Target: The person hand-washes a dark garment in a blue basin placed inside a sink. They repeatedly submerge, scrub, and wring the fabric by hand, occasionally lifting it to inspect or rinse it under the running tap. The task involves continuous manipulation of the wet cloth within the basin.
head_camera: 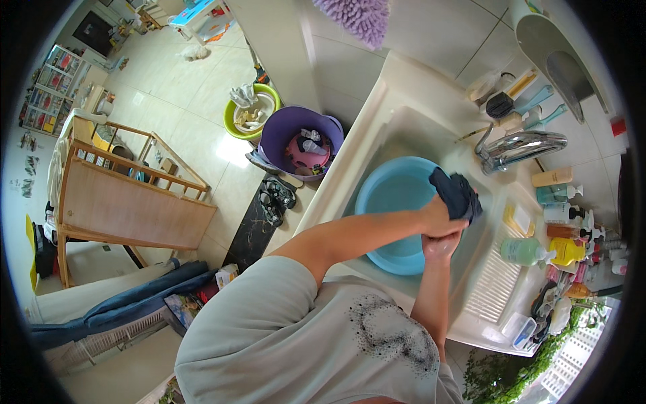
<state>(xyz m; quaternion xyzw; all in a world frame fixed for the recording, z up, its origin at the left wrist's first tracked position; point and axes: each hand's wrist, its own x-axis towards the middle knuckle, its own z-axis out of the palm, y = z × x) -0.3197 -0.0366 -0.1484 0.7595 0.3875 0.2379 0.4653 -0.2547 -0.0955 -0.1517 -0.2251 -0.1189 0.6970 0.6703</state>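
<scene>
Just beyond the right rim of a light-blue plastic basin (pixel 371 202), inside the sink, my two hands meet. My left hand (pixel 440 214) grips a bunched dark navy cloth (pixel 454 192), which covers part of its fingers. Pressed against the underside of the left hand is my right hand (pixel 443 246); its fingers are mostly hidden, and whether it also holds the cloth cannot be told. The basin stands in the white sink (pixel 398 96) and holds water.
A chrome faucet (pixel 520 146) rises at the sink's right rim, near brushes (pixel 504 103). Several bottles, including a green pump bottle (pixel 520 251), line the right ledge beside a ribbed washboard surface (pixel 492 290) and soap (pixel 517 219). A purple tub (pixel 272 134) holding clothes stands left of the sink.
</scene>
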